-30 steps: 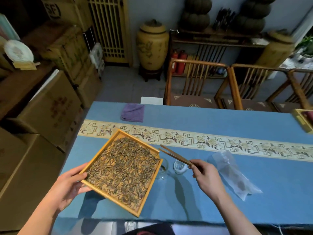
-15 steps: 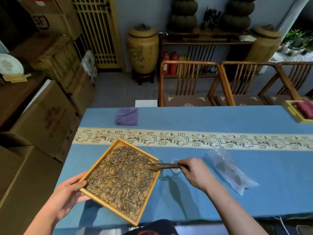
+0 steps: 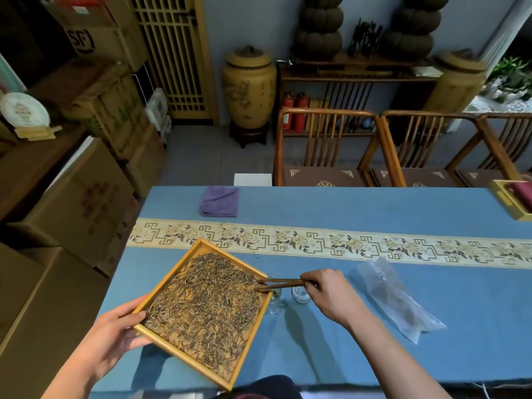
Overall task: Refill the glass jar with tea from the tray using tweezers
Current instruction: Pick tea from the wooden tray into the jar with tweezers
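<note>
My left hand grips the near-left edge of a yellow wooden tray, held above the blue table and covered with loose tea leaves. My right hand pinches brown wooden tweezers that point left. Their tips reach over the tray's right rim into the tea. A small glass jar stands just right of the tray, partly hidden by it. Its clear lid lies beside it, under my right hand.
A clear plastic bag lies on the blue tablecloth to the right. A folded purple cloth sits at the far left edge. A yellow box is at the far right. Chairs stand behind the table, cardboard boxes to the left.
The tweezers swung down from pointing up-left to lie level, and their tips went over the tray's right rim into the tea. The left hand kept hold of the tray.
</note>
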